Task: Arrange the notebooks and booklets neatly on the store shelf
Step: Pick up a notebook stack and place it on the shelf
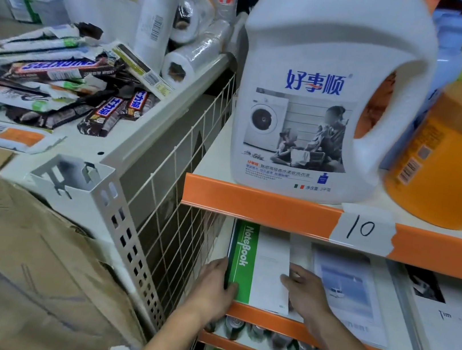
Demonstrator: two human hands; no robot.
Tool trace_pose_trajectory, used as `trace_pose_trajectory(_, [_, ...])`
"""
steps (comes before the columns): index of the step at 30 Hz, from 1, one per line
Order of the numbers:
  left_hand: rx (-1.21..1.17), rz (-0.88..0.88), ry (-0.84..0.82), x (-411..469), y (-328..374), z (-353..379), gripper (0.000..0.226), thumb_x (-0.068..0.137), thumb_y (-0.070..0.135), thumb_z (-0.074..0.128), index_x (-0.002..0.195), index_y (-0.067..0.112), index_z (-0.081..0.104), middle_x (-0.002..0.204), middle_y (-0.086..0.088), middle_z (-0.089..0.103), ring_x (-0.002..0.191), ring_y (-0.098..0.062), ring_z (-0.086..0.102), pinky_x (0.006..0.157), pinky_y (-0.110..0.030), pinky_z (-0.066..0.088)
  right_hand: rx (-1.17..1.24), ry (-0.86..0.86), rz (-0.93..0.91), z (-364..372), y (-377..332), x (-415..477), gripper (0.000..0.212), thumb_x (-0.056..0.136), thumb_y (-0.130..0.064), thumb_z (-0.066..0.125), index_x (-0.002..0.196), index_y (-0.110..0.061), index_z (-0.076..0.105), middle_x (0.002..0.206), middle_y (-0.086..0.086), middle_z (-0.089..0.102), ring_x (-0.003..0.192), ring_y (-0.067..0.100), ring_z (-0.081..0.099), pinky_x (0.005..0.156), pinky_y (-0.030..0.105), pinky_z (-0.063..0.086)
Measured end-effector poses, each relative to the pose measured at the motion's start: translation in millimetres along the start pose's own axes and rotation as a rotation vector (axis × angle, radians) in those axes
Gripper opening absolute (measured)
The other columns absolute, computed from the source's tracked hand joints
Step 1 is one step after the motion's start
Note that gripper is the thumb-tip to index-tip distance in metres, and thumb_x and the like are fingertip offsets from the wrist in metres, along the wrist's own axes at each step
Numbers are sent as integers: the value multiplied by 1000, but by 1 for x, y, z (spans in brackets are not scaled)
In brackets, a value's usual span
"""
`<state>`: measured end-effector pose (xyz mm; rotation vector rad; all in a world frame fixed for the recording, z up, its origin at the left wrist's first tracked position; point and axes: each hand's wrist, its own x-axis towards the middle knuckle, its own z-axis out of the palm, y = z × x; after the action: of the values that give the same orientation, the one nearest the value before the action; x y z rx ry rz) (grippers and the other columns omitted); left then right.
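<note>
Currently both hands work on the orange-edged middle shelf, at its left end. Left hand grips the green spine edge of a green-and-white "NoteBook" notebook lying flat, fingers curled over the cover. Right hand rests flat on the notebook's right edge, fingers spread, holding nothing. Just beside it lies a pale blue sky-print booklet, then a black-and-white booklet. White detergent jug stands on the shelf above.
</note>
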<state>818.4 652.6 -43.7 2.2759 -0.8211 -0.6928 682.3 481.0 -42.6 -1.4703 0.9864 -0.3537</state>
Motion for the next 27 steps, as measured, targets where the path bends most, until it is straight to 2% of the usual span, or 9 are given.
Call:
trace_pose_trajectory(6, [-57,-21,-21,5,-5,2,52,90,32,64,139,36,48,136,15,53,132,-12,47,113,-43,43,-81,7,-27,4,-2,-1,31,97,-3,59,108,-29,72,99,-15,76,93,12,72,86,29,57])
trace_pose_trajectory(9, [-76,-21,-25,4,-4,3,46,91,29,64,134,38,51,129,17,56,127,-10,51,110,-40,47,-142,14,-32,5,-2,-3,33,97,-4,57,103,-34,72,86,-26,74,85,11,71,85,33,57])
trace_pose_trajectory(12, [-82,-24,-19,2,-4,3,44,91,28,64,132,40,52,128,18,57,125,-8,52,109,-39,48,-180,2,-28,5,-3,-3,32,98,-7,58,102,-35,73,93,-22,75,89,13,73,87,35,57])
trace_pose_trajectory(16, [-70,-22,3,-2,2,3,43,93,26,63,132,40,50,130,17,54,126,-7,49,112,-39,44,-198,13,-32,5,-3,-3,27,98,-12,58,109,-33,70,93,-20,74,71,7,67,65,23,53])
trace_pose_trajectory(18, [-56,-13,16,-3,4,2,43,94,24,62,133,38,49,131,16,52,126,-7,47,113,-39,43,-206,6,-33,5,-2,-2,28,98,-12,58,114,-31,71,96,-21,74,80,7,70,74,26,56])
trace_pose_trajectory(20, [-72,-14,9,-4,6,1,43,93,22,61,132,38,49,130,16,52,125,-7,48,111,-39,45,-225,-11,-33,4,-1,-3,30,99,-11,57,118,-29,72,95,-25,74,90,9,72,89,36,58])
trace_pose_trajectory(21, [-87,-19,2,-4,6,1,44,93,22,62,131,39,50,129,17,53,124,-7,50,110,-39,47,-233,-18,-38,4,-2,-5,31,99,-9,56,117,-29,72,93,-26,74,91,11,72,91,39,56])
trace_pose_trajectory(25, [-125,-30,-19,-4,6,-1,43,91,21,64,126,42,51,125,18,58,120,-8,57,105,-39,51,-227,-20,-37,2,-5,-7,32,99,-8,55,117,-29,72,95,-24,74,92,13,71,84,31,56])
trace_pose_trajectory(27, [-131,-23,-23,-5,7,-3,43,90,21,65,125,43,52,125,17,60,118,-8,58,103,-38,53,-246,-35,-33,1,-6,-9,29,100,-11,55,108,-32,73,102,-12,76,85,12,70,75,28,54])
